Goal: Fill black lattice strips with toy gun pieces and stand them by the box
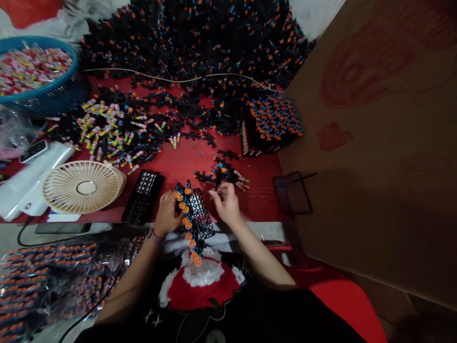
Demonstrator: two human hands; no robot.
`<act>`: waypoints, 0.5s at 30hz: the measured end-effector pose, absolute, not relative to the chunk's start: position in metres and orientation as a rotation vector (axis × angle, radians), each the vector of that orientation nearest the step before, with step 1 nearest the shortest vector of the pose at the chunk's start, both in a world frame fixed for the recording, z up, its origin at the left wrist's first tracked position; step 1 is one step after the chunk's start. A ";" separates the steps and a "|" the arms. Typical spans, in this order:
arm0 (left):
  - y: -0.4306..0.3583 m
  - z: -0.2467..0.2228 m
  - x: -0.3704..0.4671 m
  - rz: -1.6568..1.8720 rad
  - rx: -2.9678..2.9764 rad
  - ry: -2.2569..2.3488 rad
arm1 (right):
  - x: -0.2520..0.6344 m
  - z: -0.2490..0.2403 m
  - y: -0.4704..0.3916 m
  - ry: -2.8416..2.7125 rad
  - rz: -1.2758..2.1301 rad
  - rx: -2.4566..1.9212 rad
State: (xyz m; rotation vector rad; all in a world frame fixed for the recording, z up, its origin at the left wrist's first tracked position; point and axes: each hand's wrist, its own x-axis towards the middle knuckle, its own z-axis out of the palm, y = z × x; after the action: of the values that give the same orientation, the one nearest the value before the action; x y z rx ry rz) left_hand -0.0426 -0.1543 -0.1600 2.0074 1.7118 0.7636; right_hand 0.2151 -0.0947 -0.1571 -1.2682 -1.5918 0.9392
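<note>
My left hand (168,215) is closed on the side of a black perforated rack (202,214) at the table's front edge. One side of this rack carries a row of small black toy guns with orange discs (188,224) and blue tips; the other side shows open holes. My right hand (227,204) is just right of the rack, thumb and fingers drawn together at a black toy gun (218,180). That piece touches a small loose pile of toy guns (232,172), some with pink and yellow ends. The right fingertips are slightly blurred.
A second black rack (143,196) and a cream fan (85,186) stand to the left. A blue basket (67,85) holds pink and yellow pieces. Behind rises a large heap of black toy guns (200,38). A packed block (274,119) stands beside the tall cardboard (371,143) at right.
</note>
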 end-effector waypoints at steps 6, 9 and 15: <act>-0.155 -0.156 -0.043 0.771 2.010 1.699 | 0.164 -0.171 -0.108 -1.510 1.223 -1.082; -0.156 -0.154 -0.042 0.781 2.008 1.694 | 0.162 -0.176 -0.104 -1.464 1.189 -1.092; -0.157 -0.153 -0.042 0.770 2.000 1.707 | 0.171 -0.185 -0.102 -1.783 1.024 -1.077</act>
State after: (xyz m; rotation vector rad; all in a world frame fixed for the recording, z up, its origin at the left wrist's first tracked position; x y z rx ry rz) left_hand -0.0419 -0.1565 -0.1526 2.0002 1.7069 0.7701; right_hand 0.1713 -0.1017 -0.1850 -1.0767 -1.7834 1.0235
